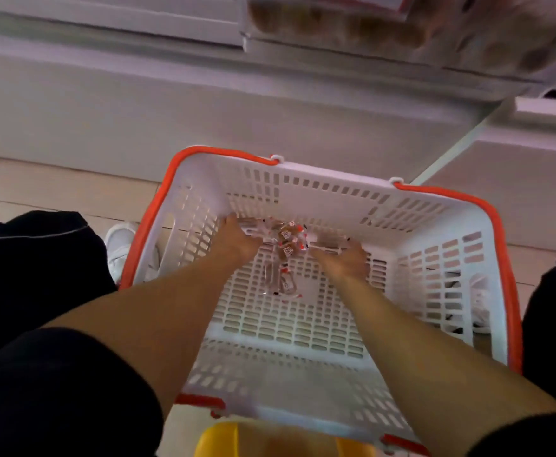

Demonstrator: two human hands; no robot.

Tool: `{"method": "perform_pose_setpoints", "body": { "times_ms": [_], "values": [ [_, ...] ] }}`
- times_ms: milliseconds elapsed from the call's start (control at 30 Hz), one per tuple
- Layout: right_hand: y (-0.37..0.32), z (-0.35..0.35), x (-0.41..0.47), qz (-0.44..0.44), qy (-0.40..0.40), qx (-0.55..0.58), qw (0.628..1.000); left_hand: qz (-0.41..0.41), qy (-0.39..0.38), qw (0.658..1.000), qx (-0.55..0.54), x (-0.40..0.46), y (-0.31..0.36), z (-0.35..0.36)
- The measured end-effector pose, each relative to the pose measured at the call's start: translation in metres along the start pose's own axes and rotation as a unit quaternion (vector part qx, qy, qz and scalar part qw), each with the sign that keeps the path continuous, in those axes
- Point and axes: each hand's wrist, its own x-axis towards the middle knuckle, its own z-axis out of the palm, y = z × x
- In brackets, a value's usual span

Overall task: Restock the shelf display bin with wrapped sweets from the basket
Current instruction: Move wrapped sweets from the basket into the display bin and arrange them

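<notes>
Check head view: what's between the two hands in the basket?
Head view: a small cluster of wrapped sweets lies on the basket floor between the left hand and right hand.

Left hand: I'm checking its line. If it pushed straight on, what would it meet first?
Likely the basket's far slotted wall; the left hand lies close before it, beside the wrapped sweets. Depth is unclear.

Basket [441,206] open above — slotted walls hem the sweets [286,245].
</notes>
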Motion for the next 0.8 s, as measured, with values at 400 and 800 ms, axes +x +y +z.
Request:
{"method": "perform_pose_setpoints", "body": {
  "times_ms": [400, 800],
  "values": [
    [-0.025, 0.047, -0.002, 0.032, 0.104, 0.019, 0.994, 0.043, -0.006, 0.990, 0.131, 0.012, 0.009, 0.043],
    [-0.003, 0.041, -0.017, -0.113, 0.015, -0.153, 0.982, 0.137, 0.028, 0.968, 0.207, 0.001, 0.001, 0.040]
  ]
}}
